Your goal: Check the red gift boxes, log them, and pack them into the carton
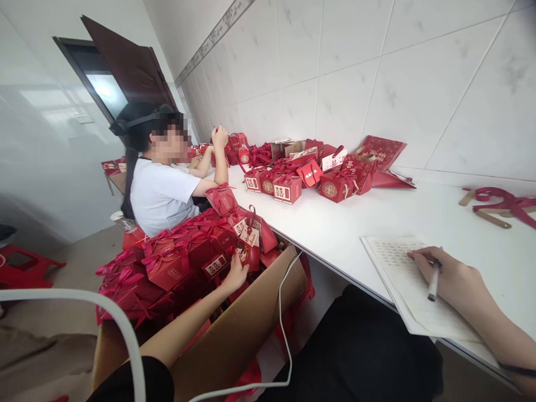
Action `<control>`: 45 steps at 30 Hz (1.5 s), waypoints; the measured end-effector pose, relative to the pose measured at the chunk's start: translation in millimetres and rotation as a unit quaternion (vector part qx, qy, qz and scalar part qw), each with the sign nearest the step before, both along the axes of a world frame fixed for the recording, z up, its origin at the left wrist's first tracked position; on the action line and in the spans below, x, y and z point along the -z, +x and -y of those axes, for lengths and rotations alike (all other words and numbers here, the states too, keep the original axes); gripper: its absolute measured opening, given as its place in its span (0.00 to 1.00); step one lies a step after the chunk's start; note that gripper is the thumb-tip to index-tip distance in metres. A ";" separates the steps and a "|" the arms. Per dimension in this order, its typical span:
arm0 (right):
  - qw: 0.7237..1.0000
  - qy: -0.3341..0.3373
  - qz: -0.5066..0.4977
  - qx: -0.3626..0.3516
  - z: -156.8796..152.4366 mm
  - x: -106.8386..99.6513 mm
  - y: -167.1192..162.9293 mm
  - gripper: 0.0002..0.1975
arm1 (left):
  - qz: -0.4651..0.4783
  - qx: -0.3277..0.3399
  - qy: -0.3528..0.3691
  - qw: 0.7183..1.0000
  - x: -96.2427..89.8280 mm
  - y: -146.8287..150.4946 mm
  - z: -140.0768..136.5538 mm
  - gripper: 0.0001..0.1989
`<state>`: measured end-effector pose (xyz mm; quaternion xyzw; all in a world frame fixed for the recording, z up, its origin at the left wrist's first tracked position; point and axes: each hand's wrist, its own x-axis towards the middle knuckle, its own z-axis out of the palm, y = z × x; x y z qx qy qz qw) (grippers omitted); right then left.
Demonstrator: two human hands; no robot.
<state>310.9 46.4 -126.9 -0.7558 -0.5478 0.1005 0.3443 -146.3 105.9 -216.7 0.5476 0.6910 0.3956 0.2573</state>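
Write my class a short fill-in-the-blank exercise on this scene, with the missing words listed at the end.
1. The person's right hand holds a ____ over the handwritten page of the notebook.
2. The notebook lies on a white ____ beside the tiled wall.
3. The left hand reaches to piled gift boxes, whose main colour is ____.
4. Those piled boxes sit in a big open container made of brown ____.

Missing words: pen; table; red; cardboard.

A carton (pixel 251 324) heaped with gift boxes (pixel 167 268) stands left of the table (pixel 335 223). On it, 1 notebook (pixel 387 259) lies under the right hand (pixel 454 285), ribbons (pixel 523 207) behind that, more boxes (pixel 287 187) along the wall (pixel 339 78).
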 end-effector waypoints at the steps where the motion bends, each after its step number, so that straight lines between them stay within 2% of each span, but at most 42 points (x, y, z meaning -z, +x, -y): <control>1: 1.000 0.001 0.001 -0.005 0.0 1.0 0.4 0.18 | 0.006 -0.010 -0.009 1.000 2.1 -0.2 0.3 0.32; 5: 1.000 0.012 0.007 0.001 0.5 0.7 -1.7 0.23 | 0.030 -0.058 -0.031 0.997 0.8 2.7 8.7 0.27; 9: 1.000 0.003 -0.002 0.013 0.7 -5.3 -5.8 0.20 | 0.041 -0.085 -0.007 0.995 -6.4 10.0 13.3 0.28; 13: 1.000 0.001 -0.008 0.024 -0.2 -7.9 -6.6 0.19 | 0.036 -0.070 0.003 0.997 -8.1 25.8 -0.9 0.29; 18: 1.000 -0.008 -0.004 0.014 0.5 -6.0 -6.0 0.19 | 0.024 -0.048 -0.031 0.998 0.1 41.5 -16.6 0.36; 24: 1.000 0.028 0.002 -0.009 2.4 -3.9 -4.4 0.15 | -0.001 -0.023 -0.006 1.000 0.4 23.5 -8.1 0.38; 29: 1.000 -0.003 -0.004 -0.002 2.4 -2.5 -2.2 0.16 | -0.009 -0.004 0.020 1.000 -5.1 19.3 -14.4 0.47; 37: 1.000 0.015 0.003 -0.013 1.5 3.2 0.7 0.15 | -0.008 -0.006 0.046 0.999 -3.1 30.3 -32.7 0.39; 45: 1.000 0.021 0.003 -0.005 2.4 0.3 -1.3 0.15 | -0.013 0.000 0.040 0.999 -3.7 25.0 -34.1 0.40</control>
